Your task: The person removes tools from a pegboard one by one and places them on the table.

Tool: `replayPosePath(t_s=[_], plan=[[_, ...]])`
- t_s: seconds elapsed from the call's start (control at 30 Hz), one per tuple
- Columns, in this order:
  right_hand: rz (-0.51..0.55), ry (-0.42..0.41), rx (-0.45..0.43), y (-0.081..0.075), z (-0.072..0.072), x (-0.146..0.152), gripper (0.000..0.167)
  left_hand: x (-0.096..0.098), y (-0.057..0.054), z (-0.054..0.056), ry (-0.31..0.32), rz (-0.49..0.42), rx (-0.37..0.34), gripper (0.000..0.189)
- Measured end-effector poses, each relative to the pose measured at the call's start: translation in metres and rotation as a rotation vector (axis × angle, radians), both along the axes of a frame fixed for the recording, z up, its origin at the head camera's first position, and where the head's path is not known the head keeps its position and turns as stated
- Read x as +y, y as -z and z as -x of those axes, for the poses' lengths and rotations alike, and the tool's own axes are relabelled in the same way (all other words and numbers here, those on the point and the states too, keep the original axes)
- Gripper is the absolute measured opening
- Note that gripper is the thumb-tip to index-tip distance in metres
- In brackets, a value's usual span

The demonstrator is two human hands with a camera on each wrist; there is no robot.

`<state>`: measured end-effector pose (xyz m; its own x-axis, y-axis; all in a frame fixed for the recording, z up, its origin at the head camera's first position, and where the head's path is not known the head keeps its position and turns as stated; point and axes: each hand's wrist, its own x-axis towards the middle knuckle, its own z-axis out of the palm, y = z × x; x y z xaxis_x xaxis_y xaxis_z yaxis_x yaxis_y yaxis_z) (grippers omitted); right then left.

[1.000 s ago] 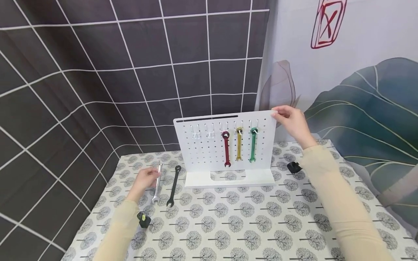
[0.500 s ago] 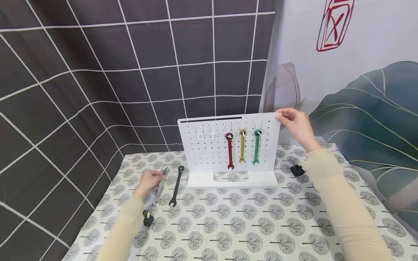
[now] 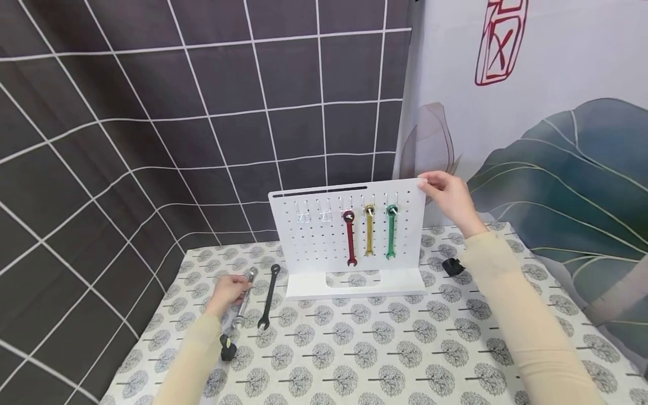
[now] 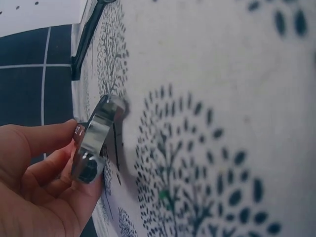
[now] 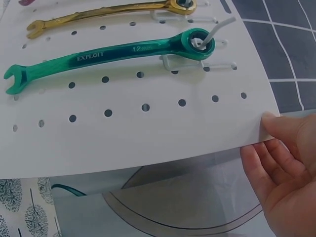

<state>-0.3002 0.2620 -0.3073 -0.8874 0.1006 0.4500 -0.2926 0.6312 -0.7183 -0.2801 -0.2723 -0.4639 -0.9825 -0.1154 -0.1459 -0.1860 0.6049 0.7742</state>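
Note:
My left hand (image 3: pixel 230 292) pinches a silver combination wrench (image 3: pixel 244 304) at the left of the table. In the left wrist view, thumb and fingers grip this wrench (image 4: pixel 96 136) just over the cloth, one end facing the camera. A black wrench (image 3: pixel 269 298) lies to its right. My right hand (image 3: pixel 450 197) holds the top right corner of a white pegboard (image 3: pixel 314 242), thumb in front and fingers behind. On the board's hooks hang a red wrench (image 3: pixel 350 239), a yellow wrench (image 3: pixel 369 230) and a green wrench (image 3: pixel 391 232), marked 12mm in the right wrist view.
Two bare wire hooks (image 3: pixel 302 214) are on the board's left part. The board's white base (image 3: pixel 405 284) stands on a tree-patterned tablecloth (image 3: pixel 364 349). Behind it hang a dark grid curtain (image 3: pixel 288 129) and a white cloth with leaf prints (image 3: pixel 557 169).
The silver wrench has turned in my left hand's grip and shows a different side. My right hand keeps its hold on the board's corner. The head view has shifted slightly.

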Motion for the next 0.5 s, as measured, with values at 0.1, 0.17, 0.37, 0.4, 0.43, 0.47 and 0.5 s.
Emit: replayPosePath(t_s=[0.1, 0.17, 0.37, 0.4, 0.43, 0.47, 0.5], plan=[[0.005, 0.007, -0.01, 0.0012, -0.0013, 0.0003, 0.037, 0.0018, 0.0014, 0.0005, 0.006, 0.018, 0.013, 0.032], [0.005, 0.006, -0.012, 0.0014, -0.0024, 0.0003, 0.037, 0.0029, 0.0021, 0.0014, 0.011, 0.03, 0.022, 0.029], [-0.001, -0.004, -0.012, -0.0003, -0.0021, 0.0, 0.038, 0.0067, -0.0014, -0.0006, 0.032, 0.114, 0.058, 0.024], [0.0, -0.006, -0.011, -0.0006, -0.0021, -0.0003, 0.038, 0.0074, -0.0025, -0.0014, 0.036, 0.129, 0.065, 0.024], [0.002, -0.007, -0.01, -0.0009, -0.002, -0.0008, 0.039, 0.0082, -0.0037, -0.0022, 0.038, 0.141, 0.071, 0.023], [0.005, -0.008, -0.012, -0.0009, -0.0018, -0.001, 0.038, 0.0089, -0.0046, -0.0029, 0.041, 0.15, 0.077, 0.023], [0.007, -0.007, -0.013, -0.0007, -0.0014, -0.0012, 0.038, 0.0096, -0.0054, -0.0037, 0.038, 0.159, 0.078, 0.023]])
